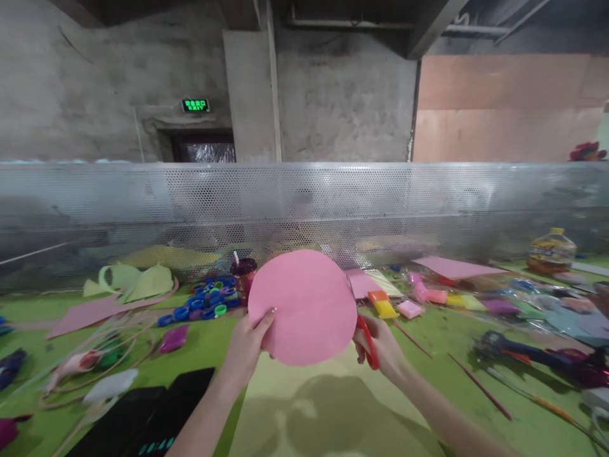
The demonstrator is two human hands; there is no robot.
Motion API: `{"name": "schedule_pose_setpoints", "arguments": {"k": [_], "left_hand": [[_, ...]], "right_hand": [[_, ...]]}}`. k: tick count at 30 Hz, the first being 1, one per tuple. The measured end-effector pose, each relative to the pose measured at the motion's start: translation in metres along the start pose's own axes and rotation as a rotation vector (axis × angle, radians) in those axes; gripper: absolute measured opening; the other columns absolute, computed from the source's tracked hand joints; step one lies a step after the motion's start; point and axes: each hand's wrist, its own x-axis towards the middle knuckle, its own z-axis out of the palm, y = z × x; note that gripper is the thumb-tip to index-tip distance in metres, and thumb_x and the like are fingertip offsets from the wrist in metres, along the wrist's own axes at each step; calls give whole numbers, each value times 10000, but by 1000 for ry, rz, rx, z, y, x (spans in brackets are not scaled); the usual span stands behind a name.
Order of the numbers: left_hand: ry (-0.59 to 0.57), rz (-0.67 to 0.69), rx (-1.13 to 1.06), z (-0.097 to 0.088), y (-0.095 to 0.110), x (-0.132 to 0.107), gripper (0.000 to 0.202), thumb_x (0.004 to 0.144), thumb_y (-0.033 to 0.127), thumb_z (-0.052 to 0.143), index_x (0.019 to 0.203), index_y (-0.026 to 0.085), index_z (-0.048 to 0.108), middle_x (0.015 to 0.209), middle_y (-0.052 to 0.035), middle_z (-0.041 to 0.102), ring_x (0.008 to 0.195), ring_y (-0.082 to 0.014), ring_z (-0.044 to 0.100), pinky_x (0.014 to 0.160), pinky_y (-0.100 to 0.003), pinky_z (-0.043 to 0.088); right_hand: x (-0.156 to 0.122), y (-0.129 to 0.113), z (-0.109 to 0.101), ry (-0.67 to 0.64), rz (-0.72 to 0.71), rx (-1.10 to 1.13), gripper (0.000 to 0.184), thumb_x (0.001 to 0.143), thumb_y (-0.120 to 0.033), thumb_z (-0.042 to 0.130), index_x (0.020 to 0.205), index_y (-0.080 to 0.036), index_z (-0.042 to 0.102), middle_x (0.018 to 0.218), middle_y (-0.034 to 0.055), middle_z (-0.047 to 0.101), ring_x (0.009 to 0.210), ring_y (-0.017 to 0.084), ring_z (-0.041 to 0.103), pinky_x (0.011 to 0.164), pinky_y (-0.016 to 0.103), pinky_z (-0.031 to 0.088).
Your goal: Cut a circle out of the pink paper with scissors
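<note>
A round sheet of pink paper (304, 304) is held up over the table, facing me. My left hand (259, 336) pinches its lower left edge, thumb on the near side. In my right hand (380, 346) is a pair of scissors (371, 349) with red handles, fingers through the loops. The scissors stand at the right edge of the circle, and their blades are mostly hidden beside it. Below the paper lies a pale yellow sheet (333, 412) with the shadow of the circle and hands on it.
Blue bottle caps (209, 298) and a dark cup with a straw (244, 273) stand behind, left. Black devices (157, 406) and cables lie left. At right are clay packets (383, 304), thin sticks (480, 387), a glue gun (537, 355) and a bottle (552, 251). A perforated metal panel (304, 197) bounds the back.
</note>
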Motion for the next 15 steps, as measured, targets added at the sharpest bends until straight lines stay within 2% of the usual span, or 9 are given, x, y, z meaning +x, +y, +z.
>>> {"name": "schedule_pose_setpoints", "arguments": {"k": [8, 15], "left_hand": [[-6, -4, -5, 0, -2, 0, 376, 667, 387, 647, 935, 126, 609, 656, -45, 658, 515, -160, 590, 361, -206, 410], [28, 2, 18, -1, -2, 2, 395, 641, 396, 663, 920, 118, 626, 746, -76, 686, 653, -205, 628, 490, -241, 477]], "right_hand": [[1, 2, -1, -10, 13, -12, 144, 653, -294, 443, 707, -167, 484, 353, -93, 406, 311, 66, 396, 347, 183, 382], [1, 1, -1, -28, -4, -15, 100, 643, -263, 430, 674, -176, 465, 367, -92, 404, 316, 68, 400, 359, 191, 407]]}}
